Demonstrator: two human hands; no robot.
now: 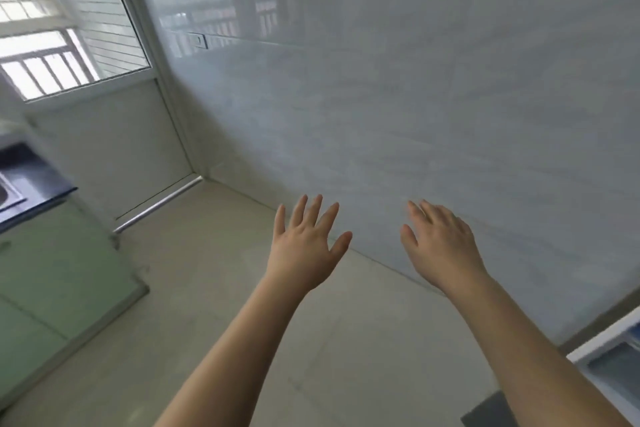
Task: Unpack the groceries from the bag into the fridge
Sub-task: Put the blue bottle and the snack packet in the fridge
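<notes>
Head view, single frame, motion-blurred throughout.

Writing: none legible on any surface.

Surface and room: pale tiled floor underfoot, meeting a glossy grey-white tiled wall along a diagonal seam. Reflection of window bars on upper wall. Left of wall, a white-framed door with glazed upper half and solid lower panel; metal threshold strip at its foot. Barred window at far left, bright. Pale green cabinet at left, topped by dark counter; edge of a steel sink set into counter.

Containers: at lower right edge, a white-framed compartment with bluish interior, possibly part of the fridge, too blurred and cropped to confirm. Contents not discernible. Dark object on floor at bottom edge, just beside right forearm; identity unclear. Grocery bag not identified with certainty.

Hands: left hand raised over floor, fingers spread and straight, holding nothing. Right hand raised before wall, back toward camera, fingers extended and relaxed, holding nothing. Both apart from each other, touching no object.
</notes>
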